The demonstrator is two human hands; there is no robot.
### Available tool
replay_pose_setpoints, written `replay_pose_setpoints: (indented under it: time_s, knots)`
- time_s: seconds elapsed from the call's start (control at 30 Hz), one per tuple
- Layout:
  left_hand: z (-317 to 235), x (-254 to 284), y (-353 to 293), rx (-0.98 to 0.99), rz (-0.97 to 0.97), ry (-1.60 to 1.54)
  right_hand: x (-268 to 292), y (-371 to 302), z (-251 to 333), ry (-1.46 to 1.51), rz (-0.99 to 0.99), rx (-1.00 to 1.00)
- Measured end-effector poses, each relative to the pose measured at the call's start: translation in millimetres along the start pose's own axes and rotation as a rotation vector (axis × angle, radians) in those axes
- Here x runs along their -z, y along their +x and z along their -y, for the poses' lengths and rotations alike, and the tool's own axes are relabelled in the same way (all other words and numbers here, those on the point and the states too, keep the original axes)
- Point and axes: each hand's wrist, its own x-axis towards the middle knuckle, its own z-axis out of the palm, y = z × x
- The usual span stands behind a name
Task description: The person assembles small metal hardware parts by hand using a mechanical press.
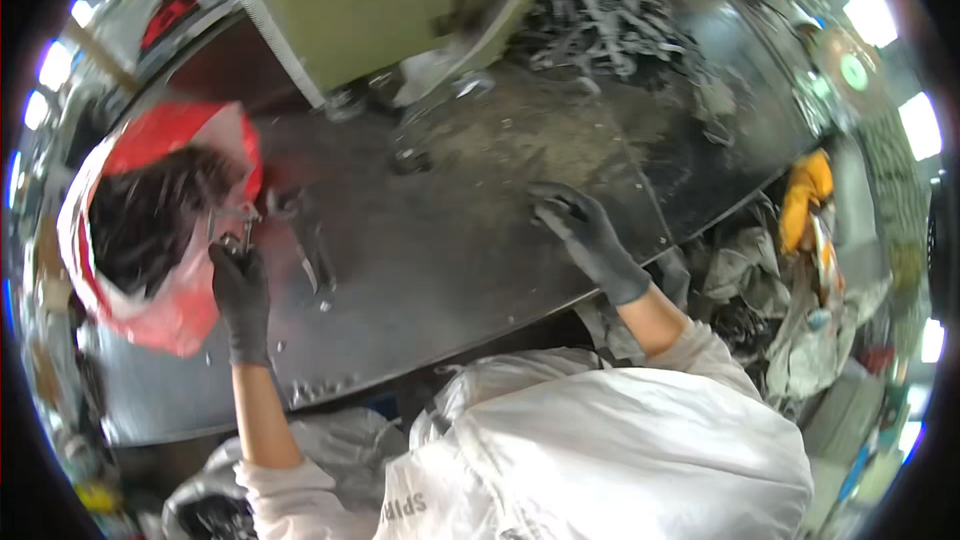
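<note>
My left hand (238, 285), in a dark glove, holds a small metal bracket (232, 225) at the edge of a red and white bag (160, 310) full of dark metal parts. My right hand (585, 230), also gloved, rests fingers down on the dark, dusty metal worktop (450, 240), holding what looks like a small dark piece under its fingertips. Both forearms come up from the lower edge in white sleeves.
A pile of grey metal scraps (610, 25) lies at the far right of the worktop. A yellow-green machine housing (370, 0) stands at the back. Loose small parts (310, 260) lie near my left hand. White sacks (600, 440) sit below, and rags and a yellow object (808, 195) to the right.
</note>
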Motion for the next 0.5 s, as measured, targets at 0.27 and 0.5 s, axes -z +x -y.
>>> replay_pose_setpoints:
  time_s: [0.27, 0.5]
  knots:
    - [-86, -60, -14, -0.196, 0.149, 0.024, 154, 112, 31, -0.495, -0.514, 0.485]
    - [81, 31, -70, -0.348, -0.314, 0.157, 307, 274, 79, -0.821, -0.867, 0.47]
